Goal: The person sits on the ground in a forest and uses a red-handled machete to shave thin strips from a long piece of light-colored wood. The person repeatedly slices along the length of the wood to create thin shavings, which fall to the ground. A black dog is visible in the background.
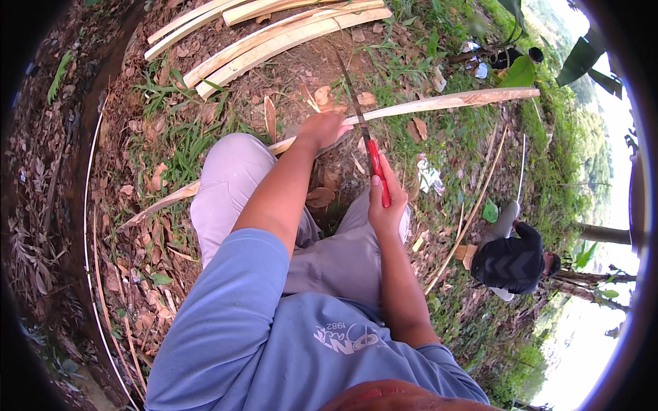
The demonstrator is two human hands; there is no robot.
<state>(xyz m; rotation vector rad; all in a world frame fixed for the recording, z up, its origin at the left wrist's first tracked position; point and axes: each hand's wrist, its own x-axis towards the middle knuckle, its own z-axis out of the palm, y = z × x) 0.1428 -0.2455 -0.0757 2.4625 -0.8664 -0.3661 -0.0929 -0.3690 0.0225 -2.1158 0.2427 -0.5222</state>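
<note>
A long pale strip of split wood or bamboo point(439, 104) crosses in front of me, its left part running behind my bent left knee. My left hand point(322, 130) is closed round the strip near its middle. In my right hand point(388, 205) is a long knife point(358, 109), gripped by its red handle. The dark, narrow blade points away and slightly left. It crosses the strip just right of my left fingers; whether it touches or cuts into the wood, I cannot tell.
Several pale split strips point(288, 42) lie on the ground at the far left. Thin long strips point(483, 181) lie to the right. Another person in a dark top point(510, 264) is farther right. Dry leaves point(321, 197), grass and crumpled litter point(430, 175) surround me.
</note>
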